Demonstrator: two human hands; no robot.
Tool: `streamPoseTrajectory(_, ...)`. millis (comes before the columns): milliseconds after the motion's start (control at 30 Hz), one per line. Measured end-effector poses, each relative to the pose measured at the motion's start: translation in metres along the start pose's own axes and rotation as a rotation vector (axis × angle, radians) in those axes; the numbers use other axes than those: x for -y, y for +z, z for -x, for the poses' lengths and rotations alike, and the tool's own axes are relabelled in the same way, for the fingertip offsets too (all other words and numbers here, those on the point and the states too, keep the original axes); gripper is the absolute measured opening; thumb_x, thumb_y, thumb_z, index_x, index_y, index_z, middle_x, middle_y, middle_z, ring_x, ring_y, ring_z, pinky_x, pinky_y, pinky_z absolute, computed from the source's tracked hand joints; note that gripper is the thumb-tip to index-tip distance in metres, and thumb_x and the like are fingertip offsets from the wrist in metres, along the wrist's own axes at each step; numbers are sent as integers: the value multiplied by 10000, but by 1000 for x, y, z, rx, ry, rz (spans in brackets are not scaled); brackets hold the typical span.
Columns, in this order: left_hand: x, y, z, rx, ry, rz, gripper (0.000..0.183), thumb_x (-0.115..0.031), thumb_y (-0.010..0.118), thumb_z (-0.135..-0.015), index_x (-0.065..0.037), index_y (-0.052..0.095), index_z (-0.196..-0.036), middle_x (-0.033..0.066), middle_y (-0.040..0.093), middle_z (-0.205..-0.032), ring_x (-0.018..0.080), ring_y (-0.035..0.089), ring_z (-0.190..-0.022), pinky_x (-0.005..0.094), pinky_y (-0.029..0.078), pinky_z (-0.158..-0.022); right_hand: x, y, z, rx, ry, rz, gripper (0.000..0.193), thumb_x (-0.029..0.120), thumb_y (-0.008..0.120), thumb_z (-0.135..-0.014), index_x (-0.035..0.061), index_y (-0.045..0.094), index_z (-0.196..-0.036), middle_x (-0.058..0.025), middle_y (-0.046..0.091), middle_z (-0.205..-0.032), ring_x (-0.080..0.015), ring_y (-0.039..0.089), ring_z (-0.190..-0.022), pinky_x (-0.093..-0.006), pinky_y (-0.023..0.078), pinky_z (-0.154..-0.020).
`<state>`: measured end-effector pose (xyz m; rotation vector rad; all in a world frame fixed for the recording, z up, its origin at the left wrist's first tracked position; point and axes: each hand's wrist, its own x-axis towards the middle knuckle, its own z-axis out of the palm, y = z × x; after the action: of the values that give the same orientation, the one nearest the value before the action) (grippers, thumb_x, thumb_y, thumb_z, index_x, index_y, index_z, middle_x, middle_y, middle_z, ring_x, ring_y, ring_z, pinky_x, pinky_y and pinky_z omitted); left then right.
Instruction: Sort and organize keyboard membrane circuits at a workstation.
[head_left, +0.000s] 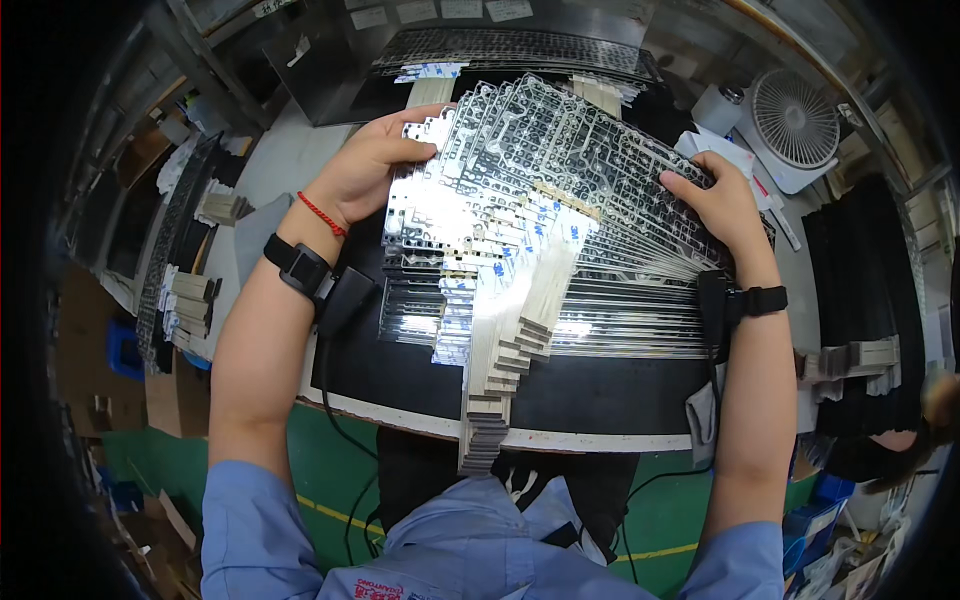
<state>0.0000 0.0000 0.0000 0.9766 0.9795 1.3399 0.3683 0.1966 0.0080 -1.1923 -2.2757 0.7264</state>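
Note:
A fanned stack of thin, shiny, translucent circuit sheets point(545, 180) with long pale ribbon tails point(500, 340) lies on a black mat point(600, 385). My left hand point(370, 165) grips the stack's left edge, fingers curled over the top sheets. On the stack's right edge my right hand point(722, 195) presses down with thumb and fingers on the sheets. Both wrists wear black bands with cables. The ribbon tails hang past the table's front edge toward my lap.
A second pile of similar sheets point(510, 50) lies at the back. A small white fan point(795, 125) and a white roll point(720, 105) stand at the back right. Dark stacks point(865, 290) sit to the right, more sheet piles point(190, 300) to the left. The floor is green.

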Motion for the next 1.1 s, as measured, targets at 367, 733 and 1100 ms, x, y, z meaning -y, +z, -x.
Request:
streamPoseTrajectory(367, 1, -5, 0, -24, 14, 6, 488, -35, 574, -996, 58, 432, -1454, 118, 665, -1253, 155, 667, -1099, 304, 554, -968, -3, 1, 0, -66, -12, -22, 536, 437, 856, -777, -22, 709, -1013, -113, 725, -860, -179, 685, -756, -319, 524, -732)
streamPoseTrajectory(733, 4, -11, -3, 29, 4, 90, 418, -136, 547, -1046, 64, 475, -1406, 132, 672, -1251, 162, 675, -1105, 309, 544, -983, 2, -1, 2, -94, -9, 9, 484, 417, 853, -782, -8, 714, -969, -102, 719, -805, -169, 679, -706, -312, 519, -691)
streamPoseTrajectory(1100, -5, 10, 0, -166, 31, -15, 496, -350, 405, -1110, 34, 533, -1397, 109, 629, -1338, 157, 621, -1171, 312, 504, -1013, -1, -4, -1, -113, 11, -152, 412, 350, 859, -801, -8, 694, -923, -51, 694, -757, -116, 626, -666, -278, 494, -656)
